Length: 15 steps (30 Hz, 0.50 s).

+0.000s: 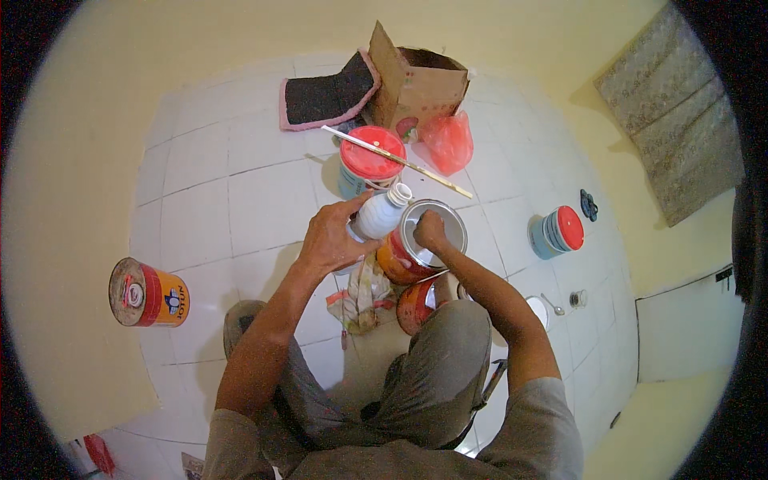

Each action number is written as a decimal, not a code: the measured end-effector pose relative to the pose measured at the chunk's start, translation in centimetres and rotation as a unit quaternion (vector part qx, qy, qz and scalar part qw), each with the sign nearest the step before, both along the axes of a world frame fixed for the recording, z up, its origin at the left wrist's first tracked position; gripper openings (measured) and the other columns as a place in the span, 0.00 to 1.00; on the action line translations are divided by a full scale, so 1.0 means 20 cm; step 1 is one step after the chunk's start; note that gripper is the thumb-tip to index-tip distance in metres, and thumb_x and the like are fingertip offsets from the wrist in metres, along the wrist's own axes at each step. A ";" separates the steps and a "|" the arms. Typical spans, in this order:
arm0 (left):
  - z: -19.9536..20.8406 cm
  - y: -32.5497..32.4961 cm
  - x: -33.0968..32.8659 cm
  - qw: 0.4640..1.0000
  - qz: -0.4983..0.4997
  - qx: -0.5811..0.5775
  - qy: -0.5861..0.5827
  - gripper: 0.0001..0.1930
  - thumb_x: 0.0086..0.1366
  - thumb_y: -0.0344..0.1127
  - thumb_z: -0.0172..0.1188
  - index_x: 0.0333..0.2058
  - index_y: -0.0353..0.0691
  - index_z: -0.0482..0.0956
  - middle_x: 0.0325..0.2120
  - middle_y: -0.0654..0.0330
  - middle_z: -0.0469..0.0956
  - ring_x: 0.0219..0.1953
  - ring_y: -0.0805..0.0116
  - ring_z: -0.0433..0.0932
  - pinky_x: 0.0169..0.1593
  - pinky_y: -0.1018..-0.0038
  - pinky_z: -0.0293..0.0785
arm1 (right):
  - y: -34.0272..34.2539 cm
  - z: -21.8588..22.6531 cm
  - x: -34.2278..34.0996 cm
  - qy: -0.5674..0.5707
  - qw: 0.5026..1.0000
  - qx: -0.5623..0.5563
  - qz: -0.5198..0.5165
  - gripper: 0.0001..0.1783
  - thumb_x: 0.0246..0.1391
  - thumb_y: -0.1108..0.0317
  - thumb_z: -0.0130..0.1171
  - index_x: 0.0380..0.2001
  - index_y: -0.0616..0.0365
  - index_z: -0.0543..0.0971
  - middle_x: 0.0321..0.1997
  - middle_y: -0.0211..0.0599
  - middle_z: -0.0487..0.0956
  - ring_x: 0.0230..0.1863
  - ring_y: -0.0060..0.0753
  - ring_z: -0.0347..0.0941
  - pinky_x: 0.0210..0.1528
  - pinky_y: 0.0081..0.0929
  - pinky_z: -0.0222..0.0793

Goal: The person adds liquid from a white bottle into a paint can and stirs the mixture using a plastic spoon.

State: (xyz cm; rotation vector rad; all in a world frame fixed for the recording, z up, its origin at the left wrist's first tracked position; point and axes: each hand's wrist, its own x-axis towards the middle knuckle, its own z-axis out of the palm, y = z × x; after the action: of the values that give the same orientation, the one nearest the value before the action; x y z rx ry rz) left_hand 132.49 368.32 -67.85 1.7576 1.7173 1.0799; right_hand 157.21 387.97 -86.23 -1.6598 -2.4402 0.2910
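Note:
In my left hand (pixel 330 237) is a white plastic bottle (pixel 379 214), tilted with its uncapped mouth up and to the right. The fingers wrap round its body. Right beside it stands an orange and red metal paint can (pixel 404 260) with an open top and a bare silvery inside. My right hand (pixel 430 230) reaches into that opening, its fingers closed; whatever they hold is hidden. A second red can (pixel 414 310) sits just below, partly covered by my knee. A crumpled, stained cloth (pixel 364 292) lies on the tiles under the bottle.
Beyond the can, a long stick (pixel 416 168) lies across a red-lidded bucket (pixel 372 154). Behind are a cardboard box (pixel 432 94), a pink plastic bag (pixel 448 144) and a dark mat (pixel 324 100). Another can (pixel 164 298) stands left; a small bucket (pixel 552 234) and a spoon (pixel 552 304) are right.

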 end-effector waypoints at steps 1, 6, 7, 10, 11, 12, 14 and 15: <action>0.01 0.00 0.00 1.000 0.001 0.008 -0.002 0.49 0.43 0.42 0.83 0.67 0.43 0.75 0.50 0.46 0.86 0.50 0.55 0.87 0.56 0.62 0.81 | 0.01 -0.01 0.01 0.006 1.000 0.013 -0.016 0.07 0.43 0.74 0.65 0.27 0.68 0.83 0.35 0.65 0.84 0.41 0.67 0.84 0.49 0.55 0.81; 0.00 0.02 0.02 1.000 0.000 -0.005 0.000 0.49 0.43 0.42 0.83 0.67 0.44 0.75 0.50 0.46 0.86 0.50 0.55 0.87 0.57 0.62 0.81 | 0.04 -0.03 0.04 0.002 1.000 0.019 -0.006 0.06 0.43 0.74 0.65 0.26 0.66 0.85 0.34 0.64 0.84 0.41 0.64 0.84 0.47 0.55 0.80; 0.00 0.01 0.01 1.000 0.000 0.002 -0.011 0.49 0.42 0.42 0.83 0.67 0.44 0.75 0.50 0.46 0.86 0.51 0.54 0.87 0.58 0.62 0.81 | 0.04 -0.02 0.02 0.000 1.000 0.003 -0.014 0.06 0.43 0.74 0.65 0.26 0.65 0.85 0.34 0.64 0.84 0.41 0.64 0.84 0.48 0.55 0.80; 0.02 0.00 0.01 1.000 0.000 0.000 -0.010 0.50 0.42 0.42 0.84 0.67 0.46 0.75 0.51 0.46 0.86 0.51 0.54 0.87 0.58 0.62 0.81 | 0.02 0.00 0.01 0.013 0.999 0.020 -0.025 0.06 0.44 0.73 0.64 0.25 0.66 0.85 0.32 0.64 0.84 0.39 0.65 0.84 0.48 0.55 0.80; 0.02 -0.01 0.01 1.000 0.000 0.002 -0.010 0.50 0.42 0.42 0.84 0.67 0.46 0.75 0.51 0.46 0.86 0.51 0.54 0.87 0.58 0.62 0.81 | 0.01 0.00 0.01 0.013 0.999 0.021 -0.026 0.06 0.44 0.73 0.64 0.25 0.66 0.85 0.32 0.64 0.84 0.39 0.65 0.84 0.48 0.55 0.80; 0.02 -0.01 0.02 1.000 0.001 0.005 -0.008 0.50 0.42 0.43 0.84 0.67 0.46 0.75 0.51 0.46 0.86 0.51 0.54 0.87 0.58 0.62 0.81 | 0.01 0.01 0.01 0.028 0.999 0.028 -0.038 0.06 0.44 0.74 0.64 0.25 0.66 0.85 0.32 0.64 0.84 0.39 0.65 0.84 0.47 0.55 0.80; 0.02 -0.01 0.01 1.000 0.004 0.009 -0.004 0.50 0.42 0.43 0.84 0.67 0.47 0.75 0.51 0.47 0.86 0.51 0.54 0.87 0.58 0.61 0.81 | -0.01 0.03 0.00 0.044 0.997 0.035 -0.049 0.06 0.44 0.74 0.63 0.25 0.66 0.85 0.32 0.63 0.84 0.38 0.65 0.84 0.45 0.55 0.79; 0.02 -0.01 0.01 1.000 0.003 0.012 -0.002 0.50 0.42 0.43 0.84 0.67 0.47 0.75 0.51 0.47 0.86 0.51 0.54 0.87 0.58 0.61 0.81 | -0.01 0.03 0.01 0.069 0.997 0.022 -0.041 0.05 0.43 0.75 0.65 0.25 0.66 0.84 0.33 0.62 0.84 0.40 0.66 0.83 0.47 0.56 0.78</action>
State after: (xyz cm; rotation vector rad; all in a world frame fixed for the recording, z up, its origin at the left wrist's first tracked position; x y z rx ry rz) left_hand 132.72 368.13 -67.43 1.7643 1.7152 1.1108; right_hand 157.36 387.72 -85.54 -1.6589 -2.2573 0.3269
